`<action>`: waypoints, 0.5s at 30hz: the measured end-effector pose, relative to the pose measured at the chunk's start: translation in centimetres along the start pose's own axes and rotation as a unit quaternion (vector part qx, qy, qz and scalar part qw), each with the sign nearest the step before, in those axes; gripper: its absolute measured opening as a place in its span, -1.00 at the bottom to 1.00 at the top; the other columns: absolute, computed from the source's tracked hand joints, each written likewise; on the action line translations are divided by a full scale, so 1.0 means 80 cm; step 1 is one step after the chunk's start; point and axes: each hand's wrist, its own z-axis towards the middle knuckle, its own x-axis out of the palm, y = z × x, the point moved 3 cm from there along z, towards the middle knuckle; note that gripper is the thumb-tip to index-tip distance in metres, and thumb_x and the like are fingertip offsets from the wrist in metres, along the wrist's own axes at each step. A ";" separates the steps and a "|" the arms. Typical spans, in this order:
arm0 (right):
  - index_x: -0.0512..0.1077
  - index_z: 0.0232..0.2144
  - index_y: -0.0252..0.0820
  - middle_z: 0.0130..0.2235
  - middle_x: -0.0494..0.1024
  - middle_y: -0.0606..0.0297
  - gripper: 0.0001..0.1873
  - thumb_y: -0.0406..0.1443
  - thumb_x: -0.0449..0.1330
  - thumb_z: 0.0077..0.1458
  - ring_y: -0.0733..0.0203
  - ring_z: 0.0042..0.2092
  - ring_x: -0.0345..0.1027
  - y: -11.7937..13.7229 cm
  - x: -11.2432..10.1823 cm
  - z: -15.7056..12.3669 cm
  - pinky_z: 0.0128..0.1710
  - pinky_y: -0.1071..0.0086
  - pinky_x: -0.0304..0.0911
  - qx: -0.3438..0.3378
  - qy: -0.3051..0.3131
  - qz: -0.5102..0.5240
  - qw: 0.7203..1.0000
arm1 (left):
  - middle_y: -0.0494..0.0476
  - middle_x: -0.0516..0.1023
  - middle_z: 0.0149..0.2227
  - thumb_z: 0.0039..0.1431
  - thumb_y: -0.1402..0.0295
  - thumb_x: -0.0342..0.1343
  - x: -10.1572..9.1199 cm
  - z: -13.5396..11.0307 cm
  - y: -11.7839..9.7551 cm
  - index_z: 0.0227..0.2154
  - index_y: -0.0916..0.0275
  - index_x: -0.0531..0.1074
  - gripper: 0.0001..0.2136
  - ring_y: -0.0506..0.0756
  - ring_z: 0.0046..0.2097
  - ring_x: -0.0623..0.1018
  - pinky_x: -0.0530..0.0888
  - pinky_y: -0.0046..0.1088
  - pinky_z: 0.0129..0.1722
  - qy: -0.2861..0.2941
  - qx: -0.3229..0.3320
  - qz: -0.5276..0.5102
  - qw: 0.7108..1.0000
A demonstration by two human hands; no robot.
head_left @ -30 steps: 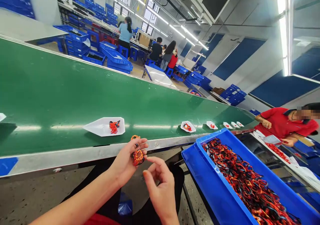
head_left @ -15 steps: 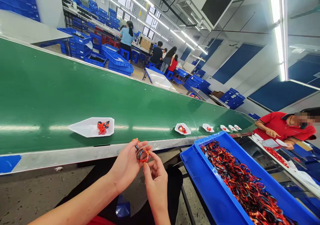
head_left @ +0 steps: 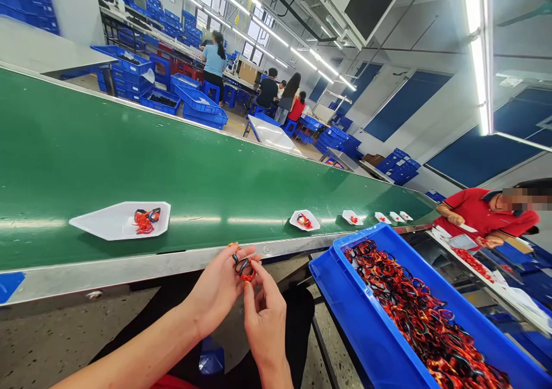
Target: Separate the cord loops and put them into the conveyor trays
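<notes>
My left hand is turned palm up in front of the belt's metal edge, its fingers curled around looped red-and-black cords. Thumb and fingertips of my right hand pinch the near side of the same loop. I cannot make out the exact kind of cord. On the green conveyor belt, ahead and to the left, lies a pointed white paper tray with a similar red-and-black bundle inside.
Right of my knees, a blue bin holds a heap of such cords. Several smaller-looking white trays, the nearest one included, sit along the belt. A person in red handles white pieces at a bench at far right.
The trays on the belt have shifted left, the nearest one the most. Both my hands stay almost in place with the cords. The co-worker's hands have moved.
</notes>
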 end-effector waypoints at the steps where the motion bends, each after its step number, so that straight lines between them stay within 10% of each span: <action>1: 0.31 0.06 -0.12 -0.08 0.48 0.13 -0.59 -0.31 0.05 0.15 0.34 -0.52 0.22 0.000 0.000 0.000 -0.52 0.44 0.22 0.003 -0.002 -0.001 1.000 | 0.23 0.50 -0.15 0.15 0.23 0.00 0.000 0.000 0.000 -0.13 0.29 0.36 -0.71 0.14 -0.12 0.50 0.42 -0.30 -0.12 -0.003 -0.002 0.003 1.000; 9: 0.29 0.07 -0.15 -0.03 0.46 0.09 -0.59 -0.31 0.06 0.15 0.34 -0.50 0.28 -0.002 0.002 -0.002 -0.52 0.44 0.27 0.026 -0.010 0.024 0.999 | 0.19 0.49 -0.06 0.07 0.39 0.11 -0.002 -0.002 0.007 -0.14 0.26 0.43 -0.74 0.09 -0.09 0.48 0.36 -0.36 -0.01 0.001 0.014 0.044 0.999; 15: 0.31 0.05 -0.16 0.03 0.43 0.08 -0.61 -0.31 0.04 0.16 0.10 -0.05 0.38 -0.001 -0.004 -0.003 -0.14 0.27 0.36 0.035 -0.057 0.086 0.994 | 0.10 0.43 0.05 0.04 0.52 0.05 0.007 -0.013 0.006 -0.10 0.18 0.46 -0.66 0.10 0.08 0.37 0.25 -0.38 0.11 0.074 0.032 0.051 0.995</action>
